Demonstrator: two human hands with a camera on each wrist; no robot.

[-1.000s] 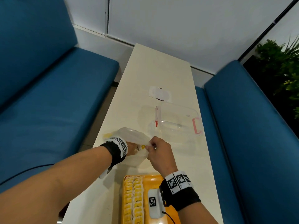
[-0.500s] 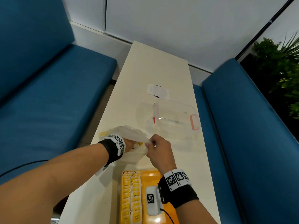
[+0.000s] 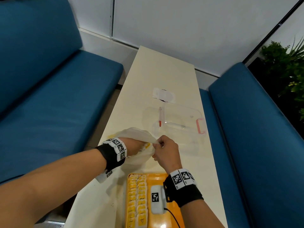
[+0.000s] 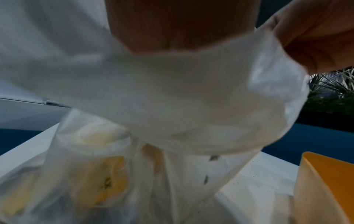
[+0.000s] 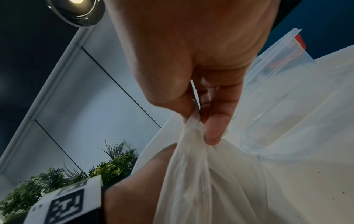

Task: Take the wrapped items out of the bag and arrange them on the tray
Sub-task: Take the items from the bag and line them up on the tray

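**Thin film, hard plastic, matt cloth**

The bag (image 3: 138, 137) is looking like thin, translucent white plastic film, crinkling softly where the right hand (image 3: 166, 152) is pinching it. The tray (image 3: 158, 178) at 6 o'clock is showing smooth, glossy orange plastic. The wrapped items (image 3: 137, 196) are lying in slightly shiny yellow-and-white wrappers. The container (image 3: 181, 119) at 1 o'clock is appearing as clear, hard plastic. The surface (image 3: 161, 71) is reading as smooth, matt cream. The benches (image 3: 57, 96) are wearing matt blue upholstery.
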